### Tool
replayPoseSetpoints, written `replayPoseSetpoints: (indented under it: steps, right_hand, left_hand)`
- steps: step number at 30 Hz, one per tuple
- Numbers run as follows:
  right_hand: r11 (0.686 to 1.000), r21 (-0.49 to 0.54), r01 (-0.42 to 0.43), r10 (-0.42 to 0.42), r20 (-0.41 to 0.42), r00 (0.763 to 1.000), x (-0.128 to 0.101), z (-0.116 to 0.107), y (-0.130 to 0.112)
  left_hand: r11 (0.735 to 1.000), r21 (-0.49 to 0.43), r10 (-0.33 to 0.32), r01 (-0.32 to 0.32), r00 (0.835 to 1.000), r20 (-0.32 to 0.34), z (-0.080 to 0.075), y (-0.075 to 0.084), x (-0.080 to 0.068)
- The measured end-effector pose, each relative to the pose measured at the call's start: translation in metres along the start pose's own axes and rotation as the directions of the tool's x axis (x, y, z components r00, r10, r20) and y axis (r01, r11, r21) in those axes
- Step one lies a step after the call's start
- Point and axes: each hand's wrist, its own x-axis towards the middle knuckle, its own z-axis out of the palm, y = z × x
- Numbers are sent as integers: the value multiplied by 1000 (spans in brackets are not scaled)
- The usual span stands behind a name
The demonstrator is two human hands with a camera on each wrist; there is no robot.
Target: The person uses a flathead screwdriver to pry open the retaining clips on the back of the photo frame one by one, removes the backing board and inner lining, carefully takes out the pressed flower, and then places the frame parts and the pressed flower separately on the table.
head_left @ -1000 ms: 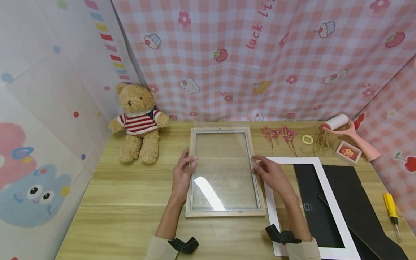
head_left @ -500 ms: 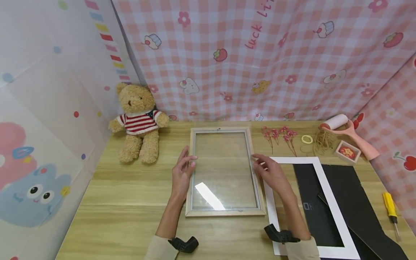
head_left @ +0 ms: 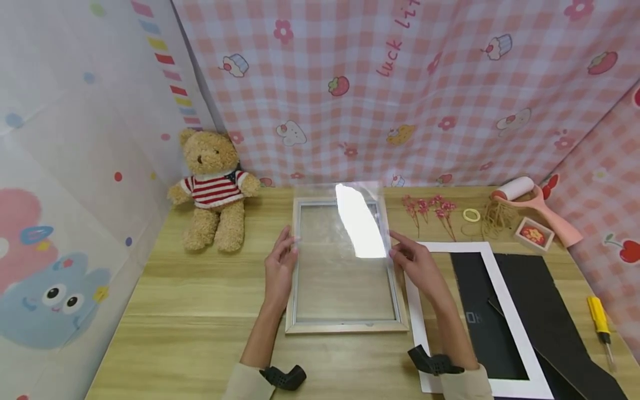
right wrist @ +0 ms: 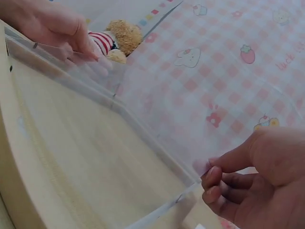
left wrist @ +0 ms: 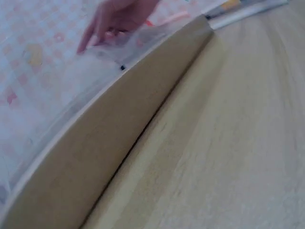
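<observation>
A clear transparent sheet (head_left: 361,222), with a bright glare on it, is held tilted above a light wooden picture frame (head_left: 347,329) lying on the table. My left hand (head_left: 279,275) holds the sheet's left edge between thumb and fingers. At the opposite edge, my right hand (head_left: 422,275) pinches the sheet; the right wrist view shows the right hand's (right wrist: 255,176) thumb and fingertips on it. The sheet's far end rises beyond the frame's back rail. In the left wrist view, the frame's wooden side (left wrist: 109,124) fills the middle, and the holding left fingers are out of sight.
Right of the frame, a white mat (head_left: 515,316) overlaps black boards (head_left: 545,300). A yellow screwdriver (head_left: 600,319) lies at far right. Behind are dried pink flowers (head_left: 434,206), twine (head_left: 499,216), a small box (head_left: 534,234) and a lint roller (head_left: 552,214). A teddy bear (head_left: 212,189) sits back left.
The clear sheet, which lay nearly flat over the frame, has tilted up at its far end. Its glare has shifted from the lower left to the upper right. Both hands stay at the sides.
</observation>
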Motion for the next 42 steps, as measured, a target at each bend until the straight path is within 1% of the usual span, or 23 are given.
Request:
replayPoseSetpoints:
  steps: [2,4,6,8,11,12,13,14,16,17,20,21,22,23,26,28,31,34,36,37,38,40,42]
  right_hand:
    - [1000,-8,9,-8,6,1000,-2,-1,-4]
    - [1000,-8,27,-27,-4,1000,-4,-1,-10]
    - [999,0,54,-54,-28,998,-7,-1,-18]
    - [997,31,77,-75,-58,995,-12,0,-28]
    - [991,85,106,-102,-55,993,-20,3,-41]
    - [989,100,107,-104,-37,994,-23,5,-45]
    - [987,114,112,-111,-14,994,-27,7,-48]
    - [985,130,110,-113,19,993,-31,10,-51]
    - [981,149,125,-140,97,985,-37,19,-55]
    - [979,158,126,-148,137,979,-41,24,-57]
    - [972,199,127,-177,255,951,-49,43,-59]
    - [970,206,128,-185,285,940,-51,50,-60]
    - [968,219,119,-186,314,931,-53,57,-60]
    - [967,229,110,-186,343,921,-56,64,-61]
    - [961,256,100,-205,423,883,-62,84,-64]
    - [956,276,104,-230,477,848,-68,98,-67]
    - [950,295,107,-259,546,797,-76,120,-73]
    - [945,299,129,-291,599,746,-82,141,-75]
    - [946,299,125,-293,628,721,-85,153,-74]
    - [946,300,122,-294,640,710,-86,160,-74]
    - [948,301,101,-283,653,703,-87,165,-74]
    - [949,309,56,-259,668,697,-89,177,-75]
    - [951,308,30,-239,670,703,-91,189,-75]
  left_hand:
    - [997,72,14,-13,1000,-4,4,8,-3]
    - [991,137,5,-7,1000,13,6,19,-6]
    - [985,168,-55,46,997,50,6,32,-10]
    - [976,198,-110,87,988,106,4,44,-14]
    - [956,274,-159,105,970,184,-7,60,-20]
    - [950,298,-160,95,966,204,-13,63,-22]
    - [943,325,-142,64,964,224,-20,64,-25]
    - [943,332,-104,18,964,243,-30,57,-26]
    - [934,353,-42,-53,966,256,-50,50,-33]
    - [928,366,-31,-67,966,255,-61,48,-37]
    - [912,399,-10,-95,968,252,-89,51,-49]
    - [900,430,-43,-68,969,243,-94,61,-55]
    - [890,452,-55,-61,970,238,-102,65,-58]
    - [880,475,-93,-31,967,236,-108,74,-63]
    - [840,542,-134,-5,967,216,-132,83,-72]
    - [819,573,-145,4,969,200,-151,85,-79]
    - [800,600,-116,-21,975,189,-182,82,-90]
    - [820,570,-59,-62,980,191,-210,74,-102]
    - [834,544,-16,-91,982,188,-225,67,-110]
    - [831,546,6,-107,983,183,-232,64,-113]
    - [823,558,6,-102,985,171,-237,61,-117]
    - [801,595,-31,-68,987,155,-247,59,-120]
    - [761,648,-90,-21,986,138,-254,57,-122]
